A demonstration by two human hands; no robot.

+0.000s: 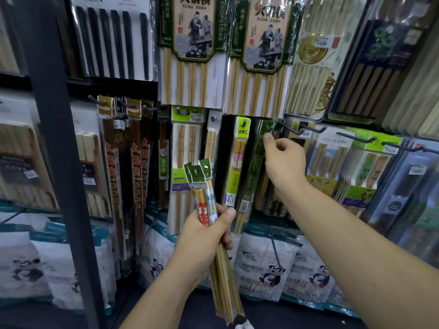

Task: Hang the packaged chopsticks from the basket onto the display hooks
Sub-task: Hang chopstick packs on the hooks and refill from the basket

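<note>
My left hand point(204, 236) grips a bunch of several packaged chopsticks point(205, 198) with green header cards, held upright at the lower middle. My right hand point(282, 160) is raised at the display, its thumb and fingers pinching the top of a green-packaged chopstick pack point(254, 172) right at a dark display hook point(269, 127). That pack hangs down below the hook. I cannot tell whether its hole sits on the hook. The basket is out of view.
Chopstick packs fill the wall on all sides. Bare dark hooks point(356, 138) jut out to the right of my right hand. A dark shelf post point(59, 138) stands at the left. White panda-printed bags point(268, 264) line the bottom.
</note>
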